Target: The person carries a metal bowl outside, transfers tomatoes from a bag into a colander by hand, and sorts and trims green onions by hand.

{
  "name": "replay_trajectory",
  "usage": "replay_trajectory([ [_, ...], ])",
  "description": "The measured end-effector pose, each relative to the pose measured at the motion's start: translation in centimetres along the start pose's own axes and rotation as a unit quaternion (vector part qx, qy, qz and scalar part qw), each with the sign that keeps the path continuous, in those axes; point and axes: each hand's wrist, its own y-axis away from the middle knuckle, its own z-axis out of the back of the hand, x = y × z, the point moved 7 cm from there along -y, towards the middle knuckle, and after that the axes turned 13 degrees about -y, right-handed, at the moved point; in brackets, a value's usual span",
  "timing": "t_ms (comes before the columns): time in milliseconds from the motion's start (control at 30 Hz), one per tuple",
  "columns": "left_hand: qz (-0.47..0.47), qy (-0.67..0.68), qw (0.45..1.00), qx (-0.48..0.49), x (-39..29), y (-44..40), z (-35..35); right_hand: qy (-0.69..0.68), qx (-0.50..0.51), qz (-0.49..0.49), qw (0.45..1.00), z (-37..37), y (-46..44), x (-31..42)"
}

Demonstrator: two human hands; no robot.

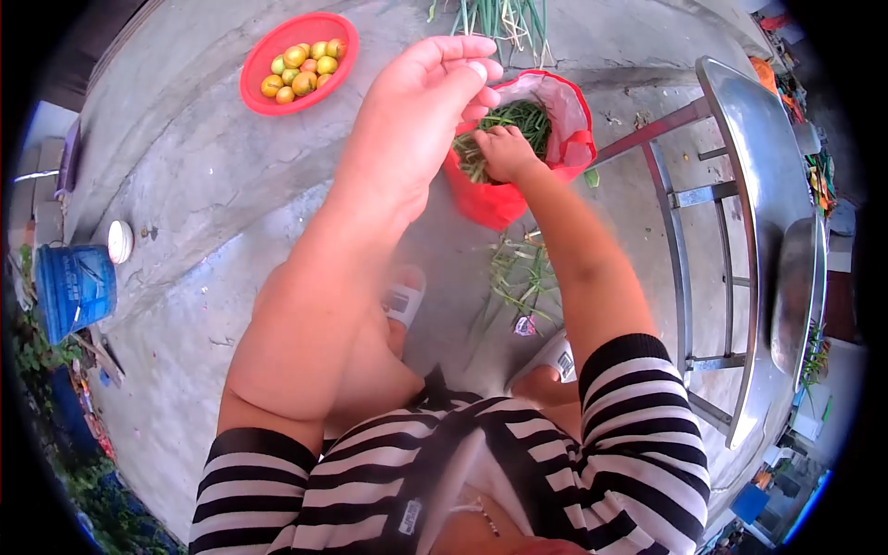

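Observation:
My left hand point(416, 111) is raised near the camera, to the left of a red bag. Its fingers are curled in toward the thumb, and whatever may be between them is hidden. My right hand point(507, 153) reaches into the open red bag point(495, 203), which has a pale lining. Its fingers are bent over the green stalks point(472, 162) inside, with the fingertips partly hidden. More long, thin green leaves point(525, 116) fill the bag behind that hand. On the floor below the bag lie loose green stalks point(518, 273).
A red basin point(254, 88) of yellow-green and orange round fruits stands at upper left. Long green onions point(504, 18) lie at the top. A metal-framed table point(740, 185) stands on the right. At left are a blue bucket point(74, 287) and a white round container point(120, 242).

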Motion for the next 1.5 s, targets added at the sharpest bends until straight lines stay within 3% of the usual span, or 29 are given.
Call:
replay_trajectory([
  [100, 0.000, 0.020, 1.000, 0.010, 0.0, 0.0, 0.0, -0.213, 0.071, -0.153, 0.962, -0.3, -1.0, -2.2],
  [200, -0.003, 0.032, 0.999, 0.019, -0.1, 0.2, -0.2, -0.063, -0.069, -0.102, 0.990, 3.1, -0.7, -0.9],
  [233, -0.004, 0.035, 0.999, 0.021, -0.1, 0.2, -0.4, -0.007, -0.049, -0.081, 0.996, 2.3, -1.5, -0.8],
  [333, 0.003, 0.039, 0.999, 0.029, 0.2, 0.1, -1.0, -0.037, 0.018, 0.008, 0.999, -0.5, -3.8, 0.9],
  [367, 0.002, 0.033, 0.999, 0.028, 0.1, 0.1, -1.0, -0.055, -0.016, 0.031, 0.998, -0.9, -3.8, 1.5],
  [500, 0.011, 0.019, 0.999, 0.027, 0.2, 0.2, -1.1, -0.035, 0.009, -0.013, 0.999, -3.7, -4.8, 0.3],
  [600, 0.017, 0.033, 0.999, 0.033, 0.4, 0.1, -1.0, -0.005, 0.022, -0.057, 0.998, -1.3, -2.4, 1.0],
  [700, 0.021, 0.034, 0.999, 0.034, 0.3, 0.3, -0.9, -0.029, -0.032, 0.015, 0.999, 0.2, -0.7, 1.4],
  [833, 0.007, 0.040, 0.998, 0.041, 0.0, 0.5, -0.8, -0.251, -0.103, 0.087, 0.958, 1.7, 0.1, -0.4],
  [967, -0.002, 0.039, 0.998, 0.041, -0.1, 0.4, -0.4, -0.347, -0.120, 0.005, 0.930, 3.7, 2.3, -3.5],
  [1067, 0.000, 0.041, 0.998, 0.038, -0.3, 0.4, -0.4, -0.254, -0.130, 0.055, 0.957, 4.6, 3.8, -3.7],
  [1200, 0.006, 0.035, 0.999, 0.039, -0.2, 0.4, -0.5, -0.312, -0.146, 0.081, 0.935, 5.3, 5.2, -3.0],
  [1333, 0.009, 0.031, 0.999, 0.042, 0.0, 0.5, -0.8, -0.168, -0.082, 0.148, 0.971, 3.4, 5.6, -2.2],
  [1467, 0.015, 0.033, 0.998, 0.044, 0.2, 0.3, -0.7, -0.157, -0.066, 0.070, 0.983, 3.2, 5.4, -3.1],
  [1500, 0.016, 0.031, 0.998, 0.043, 0.3, 0.3, -0.7, -0.160, -0.085, 0.099, 0.978, 4.3, 5.5, -3.2],
])
